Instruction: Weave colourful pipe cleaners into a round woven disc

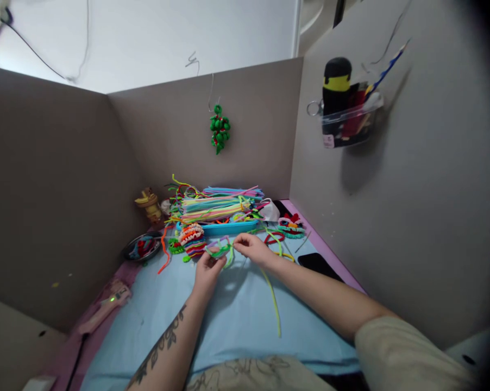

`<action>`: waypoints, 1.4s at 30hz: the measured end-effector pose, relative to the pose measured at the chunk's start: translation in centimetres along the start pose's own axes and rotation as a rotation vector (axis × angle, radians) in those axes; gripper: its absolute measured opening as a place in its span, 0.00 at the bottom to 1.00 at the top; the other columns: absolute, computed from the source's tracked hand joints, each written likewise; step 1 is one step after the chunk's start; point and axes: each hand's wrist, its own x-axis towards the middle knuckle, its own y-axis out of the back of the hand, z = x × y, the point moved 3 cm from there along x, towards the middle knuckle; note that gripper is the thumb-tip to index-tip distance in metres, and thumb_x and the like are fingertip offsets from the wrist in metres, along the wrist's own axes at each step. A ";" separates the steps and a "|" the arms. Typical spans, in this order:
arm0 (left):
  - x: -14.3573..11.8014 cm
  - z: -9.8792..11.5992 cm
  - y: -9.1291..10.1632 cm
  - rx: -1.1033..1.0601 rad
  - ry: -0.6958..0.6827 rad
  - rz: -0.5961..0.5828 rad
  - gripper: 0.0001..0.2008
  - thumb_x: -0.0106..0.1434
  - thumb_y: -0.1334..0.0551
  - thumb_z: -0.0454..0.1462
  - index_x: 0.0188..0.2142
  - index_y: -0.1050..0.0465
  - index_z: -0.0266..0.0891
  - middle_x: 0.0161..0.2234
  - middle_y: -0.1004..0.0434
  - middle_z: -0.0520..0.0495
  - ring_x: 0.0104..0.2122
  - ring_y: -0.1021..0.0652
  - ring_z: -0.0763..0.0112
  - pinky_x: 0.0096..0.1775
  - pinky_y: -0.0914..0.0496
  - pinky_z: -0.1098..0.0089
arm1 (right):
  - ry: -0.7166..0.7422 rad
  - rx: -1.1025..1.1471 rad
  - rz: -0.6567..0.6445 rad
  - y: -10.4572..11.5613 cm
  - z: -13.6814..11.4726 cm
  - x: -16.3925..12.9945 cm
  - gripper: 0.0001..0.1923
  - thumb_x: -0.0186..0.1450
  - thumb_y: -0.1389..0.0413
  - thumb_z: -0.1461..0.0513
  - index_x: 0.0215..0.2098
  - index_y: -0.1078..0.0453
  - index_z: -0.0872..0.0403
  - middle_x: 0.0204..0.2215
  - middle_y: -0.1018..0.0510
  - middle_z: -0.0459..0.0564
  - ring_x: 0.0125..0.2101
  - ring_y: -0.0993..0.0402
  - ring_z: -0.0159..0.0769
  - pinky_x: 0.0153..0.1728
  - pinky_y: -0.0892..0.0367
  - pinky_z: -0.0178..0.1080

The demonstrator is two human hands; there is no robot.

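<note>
Grey partition: board walls [66, 179] close the booth on three sides; a green pipe-cleaner figure [219, 128] hangs at 12 o'clock and a clear wall bin [351, 122] at 2 o'clock.
Counter: the counter [237, 320] carries a pale blue mat, with pink showing at its edges.
Stock: a bundle of straight pipe cleaners [216, 206] lies at 12 o'clock from the hands, over a blue tray [228, 227].
Phone: a dark phone [317, 264] lies flat at 3 o'clock.
Bowl: a small metal bowl [142, 247] sits at 9 o'clock.
Loose stem: a yellow-green stem [272, 297] trails toward 5 o'clock.
Workpiece: the green and lilac twist [219, 250] is held just above the mat, between both hands.
Left hand: the left hand [207, 270] pinches the twist's near end, fingers closed on it.
Right hand: the right hand [251, 247] nips a strand at its 3 o'clock end, fingers closed.
Handling: likely very light, fuzzy and grippy, with a wire core that keeps bends; probably best held close to the bend.
</note>
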 end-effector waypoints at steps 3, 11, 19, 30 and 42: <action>0.1 0.0 0.0 0.003 -0.014 -0.005 0.15 0.44 0.32 0.37 0.32 0.30 0.37 0.31 0.27 0.49 0.33 0.27 0.68 0.36 0.35 0.69 | -0.032 0.040 -0.048 -0.2 0.1 0.0 0.10 0.55 0.45 0.56 0.27 0.36 0.54 0.18 0.35 0.40 0.20 0.40 0.26 0.21 0.42 0.30; 0.0 0.4 -0.2 0.003 -0.001 -0.061 0.15 0.43 0.32 0.37 0.32 0.29 0.36 0.33 0.26 0.47 0.33 0.27 0.67 0.36 0.34 0.67 | -0.014 0.161 -0.144 -0.5 0.1 -0.1 0.12 0.53 0.44 0.59 0.35 0.31 0.55 0.22 0.33 0.41 0.19 0.42 0.24 0.21 0.45 0.29; 0.1 0.1 -0.1 -0.027 0.034 -0.171 0.17 0.45 0.32 0.37 0.37 0.28 0.37 0.36 0.24 0.45 0.35 0.26 0.65 0.38 0.34 0.66 | -0.086 0.222 -0.255 -0.5 -0.4 -0.5 0.08 0.52 0.44 0.60 0.29 0.32 0.56 0.17 0.35 0.39 0.18 0.41 0.24 0.21 0.45 0.30; 0.4 -0.3 1.0 0.307 -0.152 0.140 0.22 0.49 0.35 0.40 0.43 0.38 0.39 0.42 0.33 0.45 0.33 0.29 0.72 0.34 0.34 0.70 | -0.110 0.219 -0.046 -1.3 1.5 -0.2 0.06 0.50 0.46 0.63 0.27 0.35 0.56 0.14 0.36 0.38 0.16 0.43 0.24 0.18 0.47 0.29; -1.3 1.2 0.0 0.699 -0.491 0.070 0.14 0.57 0.41 0.37 0.43 0.35 0.39 0.38 0.28 0.46 0.25 0.29 0.77 0.26 0.35 0.74 | 0.096 -0.126 0.076 -1.5 2.1 -0.3 0.04 0.53 0.50 0.64 0.26 0.34 0.56 0.22 0.32 0.42 0.24 0.38 0.29 0.28 0.42 0.32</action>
